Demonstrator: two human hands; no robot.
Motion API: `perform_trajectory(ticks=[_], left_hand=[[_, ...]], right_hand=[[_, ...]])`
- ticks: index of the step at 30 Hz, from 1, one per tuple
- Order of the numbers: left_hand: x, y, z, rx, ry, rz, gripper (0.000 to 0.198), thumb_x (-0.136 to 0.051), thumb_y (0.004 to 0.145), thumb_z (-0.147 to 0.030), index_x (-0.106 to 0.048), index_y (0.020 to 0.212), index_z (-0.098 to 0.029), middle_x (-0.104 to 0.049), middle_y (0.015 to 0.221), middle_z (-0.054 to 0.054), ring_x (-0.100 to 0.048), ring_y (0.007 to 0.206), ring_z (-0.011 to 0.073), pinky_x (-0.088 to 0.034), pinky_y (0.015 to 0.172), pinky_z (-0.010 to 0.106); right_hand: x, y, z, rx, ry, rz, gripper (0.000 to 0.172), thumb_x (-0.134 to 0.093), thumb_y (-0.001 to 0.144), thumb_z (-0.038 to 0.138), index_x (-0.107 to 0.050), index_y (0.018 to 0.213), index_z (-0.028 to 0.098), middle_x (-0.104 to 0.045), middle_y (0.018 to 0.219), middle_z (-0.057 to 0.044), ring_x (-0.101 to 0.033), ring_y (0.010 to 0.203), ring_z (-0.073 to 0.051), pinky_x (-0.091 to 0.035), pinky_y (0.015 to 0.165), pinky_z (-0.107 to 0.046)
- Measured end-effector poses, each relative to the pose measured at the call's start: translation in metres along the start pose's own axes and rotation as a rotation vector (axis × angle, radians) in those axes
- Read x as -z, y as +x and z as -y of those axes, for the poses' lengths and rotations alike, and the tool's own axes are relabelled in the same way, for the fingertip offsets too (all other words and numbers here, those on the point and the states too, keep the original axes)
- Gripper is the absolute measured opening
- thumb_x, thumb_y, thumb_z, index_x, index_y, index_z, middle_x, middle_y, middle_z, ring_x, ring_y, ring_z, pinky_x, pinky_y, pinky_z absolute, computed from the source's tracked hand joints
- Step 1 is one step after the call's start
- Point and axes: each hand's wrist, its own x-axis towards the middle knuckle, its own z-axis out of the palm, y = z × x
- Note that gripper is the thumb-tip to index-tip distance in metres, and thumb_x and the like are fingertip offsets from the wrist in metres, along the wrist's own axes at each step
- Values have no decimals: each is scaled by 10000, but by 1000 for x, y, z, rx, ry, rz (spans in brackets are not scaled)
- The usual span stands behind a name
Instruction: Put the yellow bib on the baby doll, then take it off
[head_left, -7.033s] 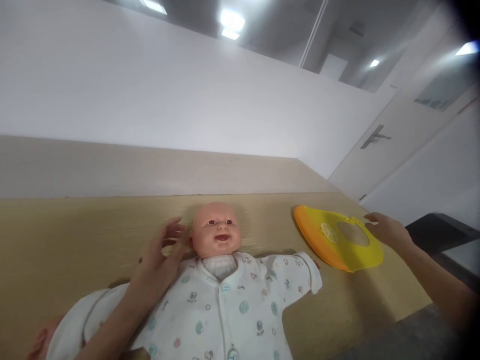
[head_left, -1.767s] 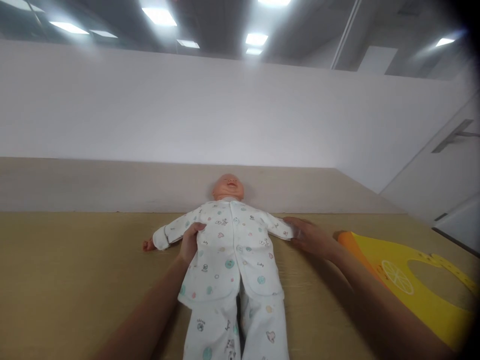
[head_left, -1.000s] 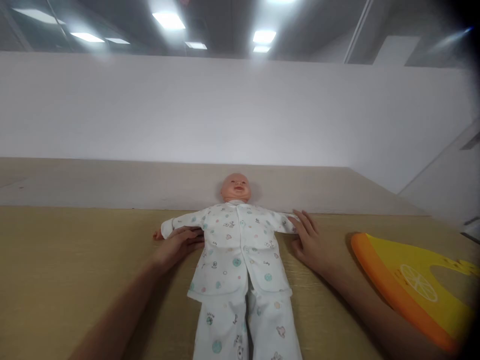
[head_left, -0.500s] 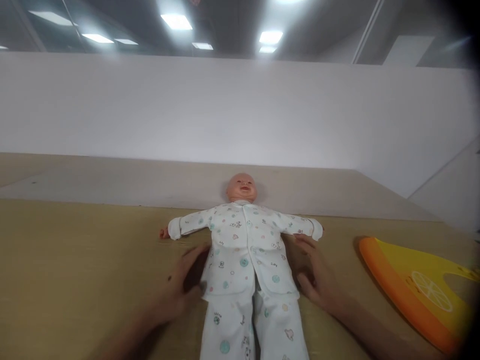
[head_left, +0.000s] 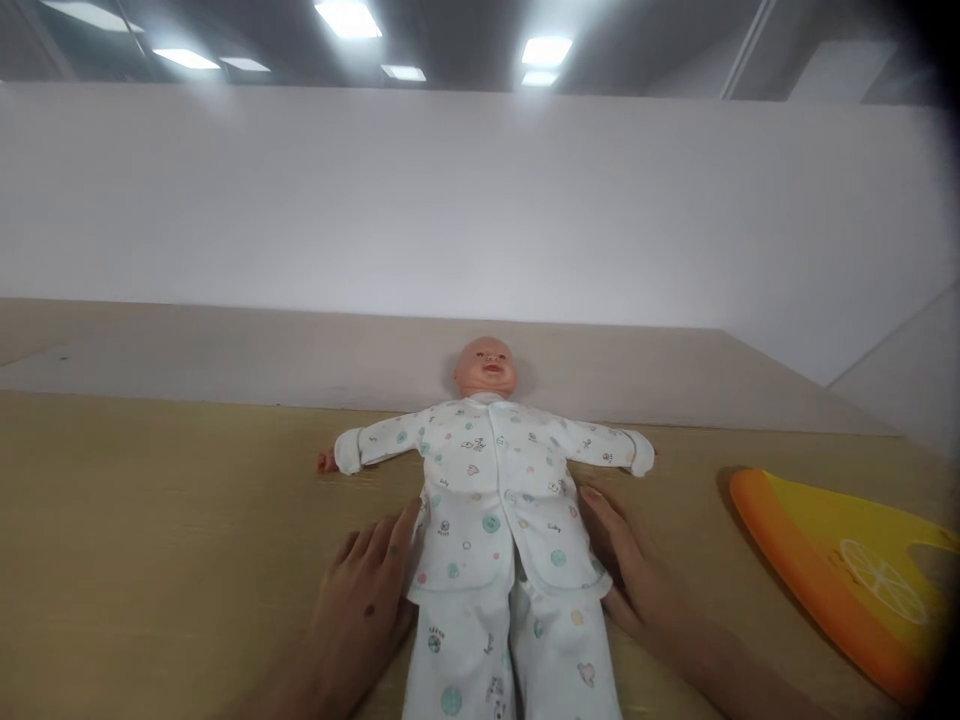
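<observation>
A baby doll (head_left: 486,368) lies on its back, arms spread wide, with its head away from me. It wears a white printed jacket (head_left: 491,500) and matching white trousers (head_left: 457,650). My left hand (head_left: 367,580) rests against the jacket's left side, fingers stretched out and its thumb hidden. Along the jacket's right side lies my right hand (head_left: 626,560), with the fingers extended and the thumb partly behind the hem. Neither hand grips the cloth as far as I can see. The lower legs run out of view.
The doll lies on a tan tabletop (head_left: 165,540). To the right is a yellow and orange curved piece (head_left: 825,560) with a citrus slice print. A pale strip (head_left: 300,350) and a white wall (head_left: 480,200) stand behind.
Both hands have come in closer to the jacket's sides. My left hand has turned its back upward, and the right fingers have dropped away from the doll's sleeve. The view has tilted slightly down.
</observation>
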Motion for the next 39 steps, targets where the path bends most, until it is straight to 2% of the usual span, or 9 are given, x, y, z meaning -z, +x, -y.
perform_trajectory(ticks=[5,11,16,20,27,30,34,37,39], left_hand=[[3,-2,-3,-65,17,-15,757,-436,660,-37,-256,1379,-190,-662,1144,105,-629,951,255,-457,810,385],[4,-3,-5,-66,-33,24,877,-418,623,-34,-129,1432,-205,-696,1059,92,-657,892,249,-492,744,368],[8,-2,-11,-62,-90,40,967,-402,670,-38,94,1481,-216,-712,903,64,-665,739,230,-494,651,341],[7,-2,-13,-88,-146,45,908,-413,761,-92,120,1486,-218,-696,764,26,-637,646,223,-495,610,341],[2,-3,-13,-189,-306,40,824,-427,842,-165,67,1501,-198,-707,968,83,-649,808,245,-529,691,386],[3,-2,-13,-217,-363,39,809,-428,834,-146,21,1504,-209,-705,965,75,-649,854,250,-538,718,396],[8,2,-13,-242,-445,47,793,-403,831,-125,-1,1506,-236,-703,954,61,-649,799,230,-546,657,364],[13,3,-12,-239,-480,59,799,-419,825,-121,-24,1504,-267,-698,1001,58,-654,893,229,-559,728,360],[16,1,-9,-203,-475,75,807,-443,818,-123,-46,1500,-296,-665,1145,70,-629,1024,234,-544,836,376]], right_hand=[[-2,-2,3,68,-79,-34,737,-380,766,9,-231,1457,216,-221,1470,-134,-225,1389,-267,-389,1070,-473],[3,3,7,195,-130,-27,782,-349,718,-64,-289,1451,200,-210,1508,-122,-180,1407,-324,-399,1047,-514],[1,4,4,229,-166,3,768,-411,762,-29,-254,1483,188,-202,1534,-103,-121,1416,-369,-347,1076,-559],[2,6,5,259,-122,3,738,-380,785,-21,-236,1487,157,-231,1528,-100,-143,1420,-339,-347,1094,-522],[7,7,11,276,-106,1,718,-360,788,-19,-238,1481,125,-259,1517,-110,-178,1416,-316,-352,1100,-501],[10,8,10,288,-85,9,700,-379,797,5,-249,1475,122,-281,1509,-108,-198,1412,-304,-364,1097,-484],[14,11,11,344,-17,18,658,-416,806,50,-300,1449,124,-336,1480,-116,-247,1395,-298,-372,1090,-479],[15,11,11,333,151,-71,590,-458,814,119,-370,1398,112,-404,1422,-147,-341,1343,-305,-391,1065,-489],[13,10,8,273,260,-152,521,-488,834,186,-423,1346,113,-478,1340,-160,-418,1281,-300,-412,1040,-489]])
